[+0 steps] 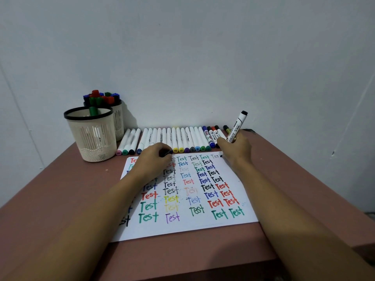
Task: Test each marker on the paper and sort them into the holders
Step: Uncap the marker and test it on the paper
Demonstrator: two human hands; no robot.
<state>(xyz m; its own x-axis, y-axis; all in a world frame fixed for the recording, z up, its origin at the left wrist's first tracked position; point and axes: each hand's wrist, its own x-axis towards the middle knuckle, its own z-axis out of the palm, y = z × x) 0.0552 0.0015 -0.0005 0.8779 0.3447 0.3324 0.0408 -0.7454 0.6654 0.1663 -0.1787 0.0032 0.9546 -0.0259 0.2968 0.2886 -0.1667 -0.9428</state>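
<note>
A white paper covered with coloured "Test" words lies on the table. My right hand grips a white marker with a black end, tilted, its tip down at the paper's top right corner. At the paper's top edge my left hand is curled round a small dark piece, probably a cap. A row of white markers lies along the wall behind the paper. Two beige holders stand at the left: the near one holds a green marker, the far one is full of markers.
The brown table sits against a white wall. Its right edge runs close beside my right forearm. Several thicker markers with red, blue and black caps end the row on the right.
</note>
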